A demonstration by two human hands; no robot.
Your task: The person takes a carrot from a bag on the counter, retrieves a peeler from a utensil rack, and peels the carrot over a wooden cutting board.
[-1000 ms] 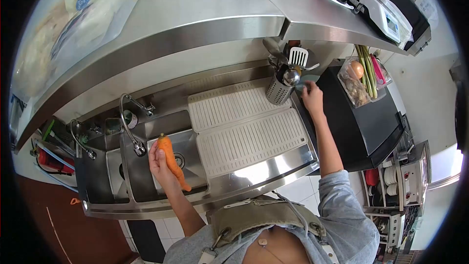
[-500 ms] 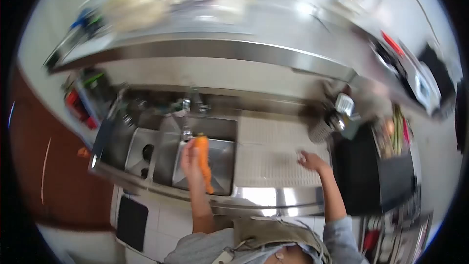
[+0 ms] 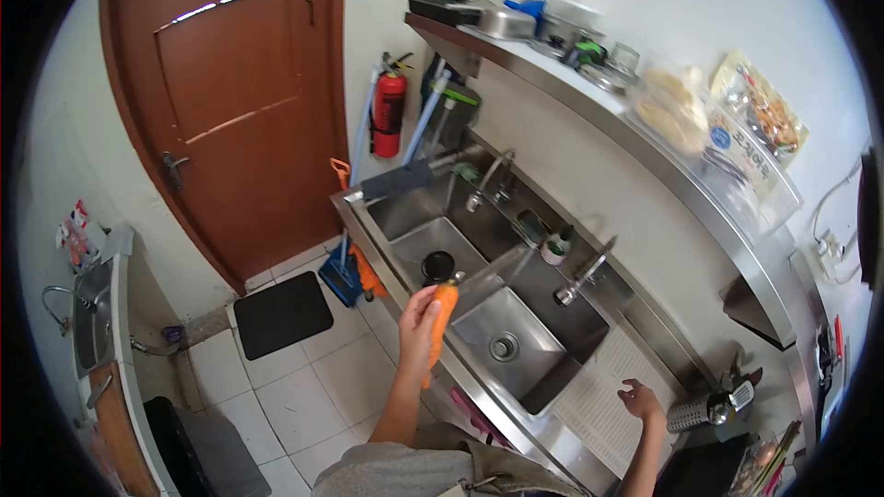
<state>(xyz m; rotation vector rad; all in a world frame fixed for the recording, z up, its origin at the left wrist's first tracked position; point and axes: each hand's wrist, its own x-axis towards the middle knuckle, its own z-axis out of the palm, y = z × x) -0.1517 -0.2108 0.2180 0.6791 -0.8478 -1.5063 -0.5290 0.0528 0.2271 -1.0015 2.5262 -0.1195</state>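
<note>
My left hand [image 3: 420,324] is wrapped round an orange carrot [image 3: 443,317], which points up beside the front edge of the double sink. Below and to the right of it lies the right basin [image 3: 516,331] with its round drain; a black round object [image 3: 437,266] sits at the left basin [image 3: 433,241]. Over the ribbed drainboard [image 3: 608,396], my right hand [image 3: 640,399] hovers with its fingers curled but apart, holding nothing.
Two taps [image 3: 589,276] rise behind the basins, with a bottle [image 3: 556,245] between them. A steel shelf [image 3: 635,133] with packets and pans runs above. A utensil holder [image 3: 700,412] stands right; a fire extinguisher [image 3: 389,115] and brown door [image 3: 221,83] are at the left.
The view has swung left, bringing the door, floor and second sink into sight. The carrot is still in my left hand, and my right hand remains over the drainboard.
</note>
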